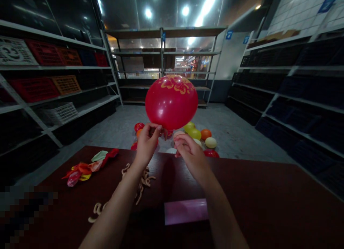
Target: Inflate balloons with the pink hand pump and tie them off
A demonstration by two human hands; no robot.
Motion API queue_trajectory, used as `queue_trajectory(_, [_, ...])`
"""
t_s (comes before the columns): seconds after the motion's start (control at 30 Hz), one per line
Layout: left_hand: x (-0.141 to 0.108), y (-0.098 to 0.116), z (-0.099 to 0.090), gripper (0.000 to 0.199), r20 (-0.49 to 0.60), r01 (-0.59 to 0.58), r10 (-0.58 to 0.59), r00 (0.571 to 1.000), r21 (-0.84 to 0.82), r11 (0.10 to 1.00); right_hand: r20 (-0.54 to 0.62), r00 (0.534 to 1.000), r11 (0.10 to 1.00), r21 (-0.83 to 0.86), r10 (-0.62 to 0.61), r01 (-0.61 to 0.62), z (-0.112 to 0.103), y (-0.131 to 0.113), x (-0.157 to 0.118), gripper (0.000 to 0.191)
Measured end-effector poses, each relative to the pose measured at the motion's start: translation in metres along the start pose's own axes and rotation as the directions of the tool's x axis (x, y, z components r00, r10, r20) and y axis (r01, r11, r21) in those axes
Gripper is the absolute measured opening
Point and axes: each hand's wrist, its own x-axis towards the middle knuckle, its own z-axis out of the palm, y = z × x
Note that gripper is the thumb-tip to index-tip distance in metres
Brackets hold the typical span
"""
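The left hand (147, 143) pinches the neck of the red balloon (172, 105) between thumb and fingertips, just under its lower left side. The right hand (190, 150) is near, to the right of the neck, its fingers curled in and its thumb against them; whether anything small is caught there I cannot tell. The balloon is full and round, with an orange pattern across its top, and is held up above the far edge of the table (255, 191).

Below the hands, on the dark, glossy tabletop, beige strips (145, 179) lie in a loose heap, partly hidden by the left forearm, with a few curled ones nearer the person. A translucent pink tube (186, 211) lies on its side, its right end meeting the right forearm in view. Farther left is a pile of limp balloons (88, 166) in red, orange, pink, yellow and pale green.

Past the table, inflated balloons rest on the grey floor (120, 127): yellow-green ones (194, 133), an orange one (206, 134), a cream one (210, 142) and several red. A rack on the left carries crates, among them a white crate (63, 113); another rack (193, 34) stands behind, and dark bins line the shelves on the right.
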Motion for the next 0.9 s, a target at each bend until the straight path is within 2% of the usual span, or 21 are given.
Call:
queue_trajectory(0.1, [0.038,-0.021,0.019,0.017,0.044,0.051,-0.054,0.998,0.067,0.996,0.0,1.0,1.0,-0.01,-0.02,0.02,-0.006,-0.004,-0.001,0.019])
queue_trajectory(0.2, [0.074,-0.033,0.032,0.03,0.076,0.198,-0.209,0.975,0.135,0.971,-0.022,0.999,0.998,-0.044,-0.041,0.04,-0.01,-0.009,-0.003,0.018])
queue_trajectory(0.27, [0.084,-0.032,0.031,0.039,0.094,0.285,-0.3,0.949,0.143,0.948,-0.029,0.998,0.994,-0.094,-0.061,0.058,-0.013,-0.013,-0.004,0.017])
queue_trajectory(0.33, [0.079,-0.027,0.02,0.041,0.114,0.314,-0.328,0.938,0.123,0.941,-0.015,0.996,0.988,-0.131,-0.085,0.082,-0.016,-0.018,-0.006,0.018])
queue_trajectory(0.43, [0.053,-0.019,-0.014,0.037,0.123,0.288,-0.306,0.944,0.143,0.947,-0.017,0.993,0.981,-0.154,-0.118,0.114,-0.018,-0.02,-0.011,0.019])
queue_trajectory(0.57, [0.006,-0.014,-0.078,0.034,0.034,0.345,-0.362,0.931,0.233,0.909,-0.009,0.995,0.978,-0.189,-0.096,0.093,-0.012,-0.016,-0.029,0.023])
queue_trajectory(0.63, [-0.018,-0.015,-0.111,0.034,-0.044,0.378,-0.38,0.924,0.267,0.887,0.013,0.996,0.96,-0.266,-0.092,0.092,-0.007,-0.009,-0.047,0.02])
queue_trajectory(0.73, [-0.055,-0.02,-0.155,0.034,-0.101,0.363,-0.351,0.931,0.351,0.863,0.074,0.991,0.912,-0.389,-0.109,0.129,0.0,0.006,-0.084,0.016])
queue_trajectory(0.8, [-0.081,-0.024,-0.175,0.032,-0.119,0.33,-0.309,0.944,0.419,0.846,0.063,0.987,0.861,-0.482,-0.151,0.162,0.004,0.018,-0.113,0.011])
queue_trajectory(0.9, [-0.12,-0.031,-0.19,0.027,-0.111,0.282,-0.263,0.958,0.516,0.809,0.089,0.979,0.729,-0.656,-0.184,0.197,0.01,0.039,-0.15,0.019])
